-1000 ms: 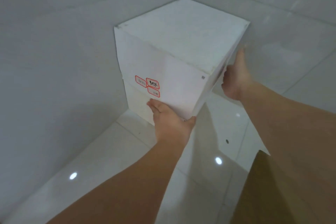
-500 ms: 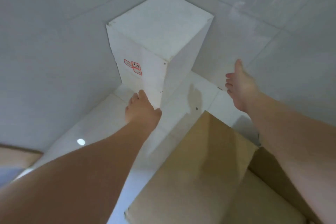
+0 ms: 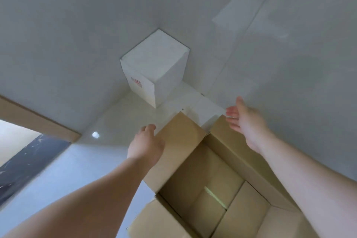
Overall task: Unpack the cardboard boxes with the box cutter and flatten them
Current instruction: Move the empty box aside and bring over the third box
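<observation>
Both hands empty over the open brown box. Left hand hovers at the left flap, fingers loosely bent, pinching nothing; cannot tell whether it touches the card. Right hand above the far flap, fingers spread and straight, clear of it.

Brown box sits on the floor just below me, all flaps up, inside looks bare down to the bottom flaps. White box stands in the wall corner, well apart. No cutter in view.

Risks, as I judge them:
- Bottom seam looks taped; pushing the walls flat without cutting it would likely buckle or tear the card
- Box is close to the right wall; folding it there could jam a flap against the tile
- Glossy floor, so the box may slide when pressed

Writing: white box carries small red-outlined labels low on its left face; too small to read. Brown box shows no print
</observation>
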